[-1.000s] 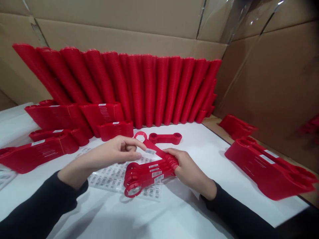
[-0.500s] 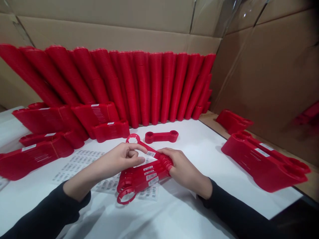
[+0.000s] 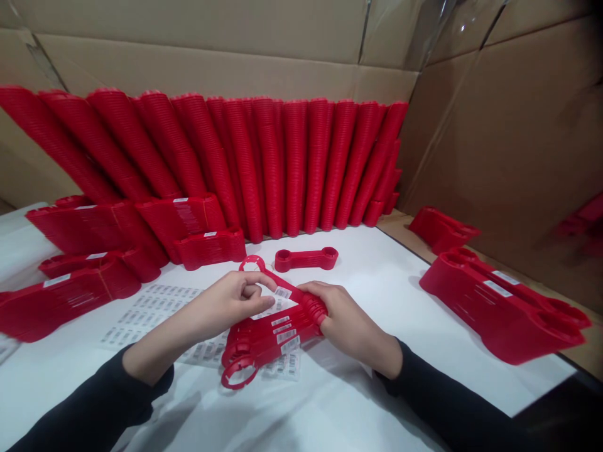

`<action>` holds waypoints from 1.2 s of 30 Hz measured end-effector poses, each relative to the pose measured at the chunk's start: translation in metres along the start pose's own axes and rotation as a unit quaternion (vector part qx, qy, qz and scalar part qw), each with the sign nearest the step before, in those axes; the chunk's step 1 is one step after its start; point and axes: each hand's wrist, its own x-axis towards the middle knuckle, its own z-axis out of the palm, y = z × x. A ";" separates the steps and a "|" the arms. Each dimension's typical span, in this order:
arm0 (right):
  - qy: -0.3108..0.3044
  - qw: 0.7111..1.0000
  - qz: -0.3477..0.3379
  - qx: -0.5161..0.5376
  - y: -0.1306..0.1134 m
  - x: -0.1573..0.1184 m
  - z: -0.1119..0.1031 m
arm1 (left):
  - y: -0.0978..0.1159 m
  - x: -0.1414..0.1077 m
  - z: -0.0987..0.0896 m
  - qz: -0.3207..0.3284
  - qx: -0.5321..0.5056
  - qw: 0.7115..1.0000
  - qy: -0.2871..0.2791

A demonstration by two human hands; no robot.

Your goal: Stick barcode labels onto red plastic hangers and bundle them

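Observation:
My right hand (image 3: 346,317) grips several fanned red plastic pieces (image 3: 266,348) by one end, its fingers wrapped around them. Each piece is a flat bar with a ring at its end, and the fanned bars carry white barcode labels (image 3: 287,336). One bar (image 3: 277,280) is swung away from the others, a barcode label (image 3: 283,292) on it. My left hand (image 3: 230,300) reaches over, index finger stretched to the edge of that label, thumb apart and the other fingers curled, holding nothing. Under the hands lies a sheet of barcode labels (image 3: 153,311).
Tall stacks of red pieces (image 3: 268,169) line the back against cardboard walls (image 3: 198,59). Shorter labelled bundles stand at left (image 3: 75,295) and right (image 3: 494,307). A small unlabelled stack (image 3: 306,259) rests beyond my hands on the white table (image 3: 391,282).
My left index fingertip has drawn back very slightly at the label's left edge. My right hand keeps its hold on the fanned pieces. The view has shifted a touch.

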 end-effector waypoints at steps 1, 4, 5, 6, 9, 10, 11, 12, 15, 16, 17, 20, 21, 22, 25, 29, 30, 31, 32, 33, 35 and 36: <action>0.002 1.000 0.001 -0.001 0.000 0.000 0.000 | -0.001 0.000 0.000 0.001 -0.006 1.000 -0.001; 0.002 1.000 0.002 -0.005 -0.001 0.001 -0.001 | -0.002 0.001 0.001 0.002 -0.014 1.000 -0.006; 0.000 1.000 0.001 -0.005 -0.002 0.001 -0.001 | -0.003 0.001 0.002 0.002 -0.014 1.000 -0.007; 0.000 1.000 0.000 -0.005 -0.002 0.001 -0.001 | -0.003 0.001 0.002 0.003 -0.014 1.000 -0.006; 0.000 1.000 -0.001 -0.009 -0.003 0.001 -0.001 | -0.003 0.000 0.002 0.003 -0.016 1.000 -0.007; 0.001 1.000 -0.001 -0.010 -0.003 0.001 -0.001 | -0.003 0.000 0.002 0.002 -0.020 1.000 -0.007; 0.002 1.000 -0.001 -0.010 -0.003 0.001 -0.001 | -0.002 0.000 0.002 0.001 -0.024 1.000 -0.008; 0.002 1.000 -0.001 -0.009 -0.002 0.001 -0.001 | -0.001 -0.001 0.001 -0.001 -0.028 1.000 -0.010; 0.003 1.000 -0.003 -0.009 -0.002 0.001 -0.001 | 0.003 -0.001 0.001 -0.013 -0.035 0.999 -0.015; 0.003 1.000 -0.003 -0.010 -0.002 0.001 -0.001 | 0.003 -0.001 0.001 -0.016 -0.036 0.999 -0.017; 0.002 1.000 -0.004 -0.011 -0.003 0.000 -0.001 | 0.004 -0.001 0.001 -0.017 -0.036 0.999 -0.018; -0.001 1.000 -0.005 -0.011 -0.004 0.000 -0.001 | 0.002 0.000 0.002 -0.011 -0.031 0.999 -0.013; -0.001 1.000 -0.005 -0.011 -0.004 0.000 -0.001 | 0.001 0.000 0.003 -0.009 -0.027 1.000 -0.009; -0.001 1.000 -0.004 -0.009 -0.004 0.000 -0.001 | 0.000 0.001 0.004 -0.006 -0.019 1.000 -0.004; 0.002 1.000 0.000 0.002 -0.004 0.000 -0.001 | -0.002 0.001 0.006 0.003 0.021 1.000 0.018; -0.004 0.999 0.002 0.050 -0.006 -0.001 0.001 | -0.002 0.001 0.013 0.028 0.121 0.989 0.085; -0.008 0.998 0.001 0.065 -0.007 -0.002 0.002 | -0.002 0.000 0.015 0.038 0.154 0.981 0.110; -0.012 0.997 -0.001 0.079 -0.008 -0.002 0.003 | -0.002 0.000 0.017 0.045 0.188 0.972 0.133; -0.016 0.996 -0.003 0.088 -0.008 -0.003 0.005 | -0.002 0.000 0.020 0.048 0.223 0.962 0.152; -0.019 0.995 -0.005 0.094 -0.009 -0.003 0.007 | -0.002 -0.001 0.022 0.047 0.255 0.952 0.164; -0.021 0.995 -0.005 0.100 -0.009 -0.004 0.009 | -0.004 -0.001 0.025 0.042 0.309 0.935 0.170; -0.021 0.995 -0.003 0.103 -0.009 -0.004 0.010 | -0.006 -0.001 0.026 0.043 0.332 0.927 0.168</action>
